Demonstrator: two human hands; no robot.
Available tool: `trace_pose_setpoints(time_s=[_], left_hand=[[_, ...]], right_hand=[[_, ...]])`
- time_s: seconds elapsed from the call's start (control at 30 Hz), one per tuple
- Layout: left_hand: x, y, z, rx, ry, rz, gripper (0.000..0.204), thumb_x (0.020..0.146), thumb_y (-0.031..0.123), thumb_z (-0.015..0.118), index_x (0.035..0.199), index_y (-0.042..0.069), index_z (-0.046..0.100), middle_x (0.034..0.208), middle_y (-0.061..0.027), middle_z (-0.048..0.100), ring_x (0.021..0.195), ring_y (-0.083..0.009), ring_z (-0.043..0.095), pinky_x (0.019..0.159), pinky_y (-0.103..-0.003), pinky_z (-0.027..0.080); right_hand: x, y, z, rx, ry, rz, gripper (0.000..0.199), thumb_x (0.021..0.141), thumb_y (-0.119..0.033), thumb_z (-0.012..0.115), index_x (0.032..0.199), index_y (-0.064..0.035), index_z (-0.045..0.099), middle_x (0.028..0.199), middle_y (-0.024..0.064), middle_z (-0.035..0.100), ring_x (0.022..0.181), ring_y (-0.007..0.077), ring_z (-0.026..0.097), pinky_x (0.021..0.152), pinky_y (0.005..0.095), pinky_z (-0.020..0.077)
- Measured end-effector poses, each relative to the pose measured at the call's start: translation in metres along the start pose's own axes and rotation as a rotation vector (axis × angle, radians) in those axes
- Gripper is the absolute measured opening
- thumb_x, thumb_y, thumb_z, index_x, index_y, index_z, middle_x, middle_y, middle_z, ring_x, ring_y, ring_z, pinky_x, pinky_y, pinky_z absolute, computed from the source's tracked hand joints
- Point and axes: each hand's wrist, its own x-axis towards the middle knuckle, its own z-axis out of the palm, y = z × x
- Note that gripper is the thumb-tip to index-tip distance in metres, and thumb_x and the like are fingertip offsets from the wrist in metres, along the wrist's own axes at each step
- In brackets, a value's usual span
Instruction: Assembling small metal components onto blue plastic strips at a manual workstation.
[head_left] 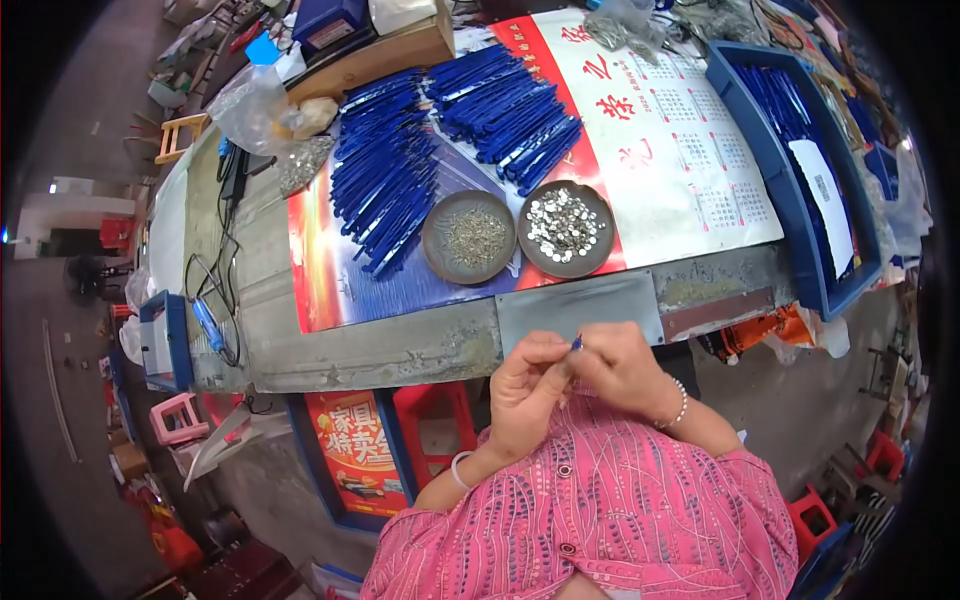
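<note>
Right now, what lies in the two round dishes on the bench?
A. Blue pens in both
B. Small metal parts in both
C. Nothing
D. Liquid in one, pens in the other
B: the left dish holds a heap of fine dull metal bits and the right dish holds shiny silver pieces, while the blue pens lie in piles behind them.

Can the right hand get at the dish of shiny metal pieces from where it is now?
Probably yes. The right hand is pinching a small blue part together with the left hand, but the dish of shiny metal pieces sits just beyond the table edge with nothing between them.
</note>
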Motion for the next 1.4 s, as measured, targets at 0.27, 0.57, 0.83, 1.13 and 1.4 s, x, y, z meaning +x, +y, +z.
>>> trace_pose_setpoints(time_s=[0.27,0.57,0.83,1.13,1.4], left_hand=[[0.032,0.02,-0.016,0.603,-0.117,-0.177,0.02,0.089,0.001,0.055,0.108,0.0,0.059,0.089,-0.0026,0.059,0.072,-0.0088,0.054,0.062,-0.021,0.043],[0.088,-0.019,0.013,1.221,-0.473,0.331,0.017,0.081,0.0,0.059,0.097,0.002,0.063,0.085,-0.0122,0.057,0.078,-0.0282,0.059,0.066,-0.033,0.047],[0.103,-0.028,0.021,1.482,-0.604,0.478,0.024,0.074,0.0,0.058,0.097,0.005,0.063,0.085,-0.0089,0.055,0.08,-0.0248,0.058,0.065,-0.035,0.048],[0.088,0.003,-0.02,1.57,-0.631,0.382,0.028,0.074,0.0,0.055,0.101,0.004,0.06,0.085,-0.009,0.053,0.073,-0.027,0.059,0.058,-0.037,0.048],[0.106,-0.022,0.034,1.488,-0.611,0.433,0.029,0.073,-0.003,0.053,0.1,0.006,0.061,0.085,-0.0093,0.054,0.075,-0.0286,0.059,0.06,-0.038,0.048]], right_hand=[[-0.041,0.032,-0.056,-0.065,0.233,0.238,0.042,0.098,-0.028,0.042,0.068,0.0006,0.048,0.064,0.0091,0.045,0.055,0.0184,0.045,0.052,0.0298,0.0357],[-0.069,0.044,-0.054,-0.18,0.389,0.125,0.026,0.094,-0.02,0.052,0.078,0.0001,0.054,0.074,0.0117,0.053,0.065,0.0235,0.052,0.059,0.0297,0.0416],[-0.066,0.052,-0.054,-0.208,0.368,0.11,0.028,0.094,-0.023,0.051,0.078,-0.0006,0.053,0.072,0.0115,0.053,0.063,0.0255,0.052,0.056,0.0317,0.0416],[-0.063,0.054,-0.054,-0.218,0.361,0.12,0.026,0.092,-0.02,0.052,0.075,-0.0009,0.053,0.071,0.0117,0.052,0.061,0.0265,0.053,0.054,0.0326,0.0419],[-0.057,0.054,-0.057,-0.255,0.351,0.111,0.02,0.087,-0.018,0.059,0.075,-0.0028,0.054,0.071,0.0106,0.052,0.058,0.0293,0.053,0.051,0.0356,0.0417]])
